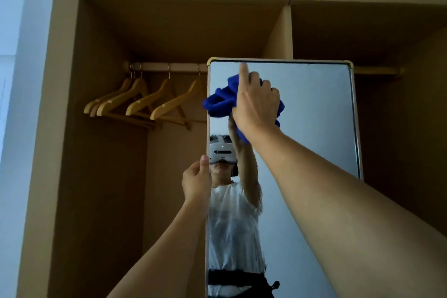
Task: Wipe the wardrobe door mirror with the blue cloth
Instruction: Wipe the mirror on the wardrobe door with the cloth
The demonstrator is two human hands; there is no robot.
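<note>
The tall mirror (314, 116) has a thin gold frame and stands in front of the open wardrobe. My right hand (256, 101) presses a bunched blue cloth (221, 101) against the glass near the mirror's top left corner, with the index finger stretched up and the other fingers curled round the cloth. My left hand (197, 180) grips the mirror's left edge about halfway up, thumb on the front. The glass reflects a person in a white top wearing a white headset.
The open wooden wardrobe (96, 152) has a rail with several wooden hangers (145, 101) to the left of the mirror. A vertical partition (280, 36) stands behind the mirror's top. A pale wall is at the far left.
</note>
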